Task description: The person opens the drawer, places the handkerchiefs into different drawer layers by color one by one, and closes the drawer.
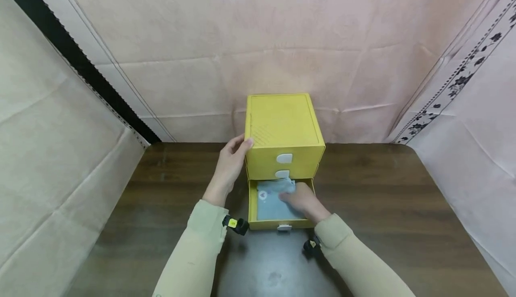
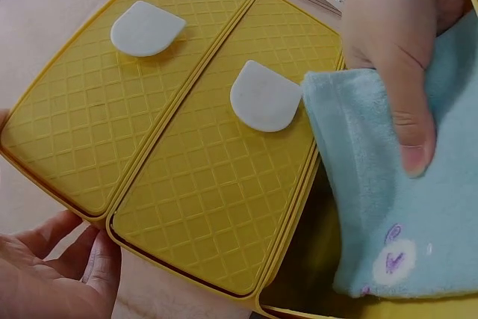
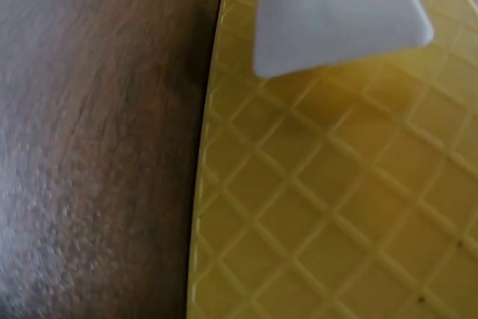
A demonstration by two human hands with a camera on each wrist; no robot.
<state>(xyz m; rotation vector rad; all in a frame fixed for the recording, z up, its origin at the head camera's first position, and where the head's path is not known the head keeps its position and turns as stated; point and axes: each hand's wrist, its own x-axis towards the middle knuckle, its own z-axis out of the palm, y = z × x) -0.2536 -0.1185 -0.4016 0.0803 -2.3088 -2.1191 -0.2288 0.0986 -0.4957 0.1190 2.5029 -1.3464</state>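
A yellow drawer cabinet [image 1: 284,122] stands on the table with its bottom drawer [image 1: 253,205] pulled out. In that drawer lies a folded light-blue towel [image 1: 272,205] with a small white and purple emblem. My right hand [image 1: 304,199] reaches into the drawer and grips the towel, its thumb [image 2: 407,121] on top; the other fingers are mostly hidden. My left hand [image 1: 231,162] holds the cabinet's left side near the upper front corner, with bent fingers [image 2: 101,263] against the side. The right wrist view shows the bottom drawer's yellow front [image 3: 336,207] and white pull tab [image 3: 336,20].
Both upper drawers are closed, with white tabs [image 2: 147,29] on their fronts. The brown wooden table [image 1: 375,207] extends to both sides. A pale cloth backdrop [image 1: 282,32] hangs behind the cabinet, with more cloth at left and right.
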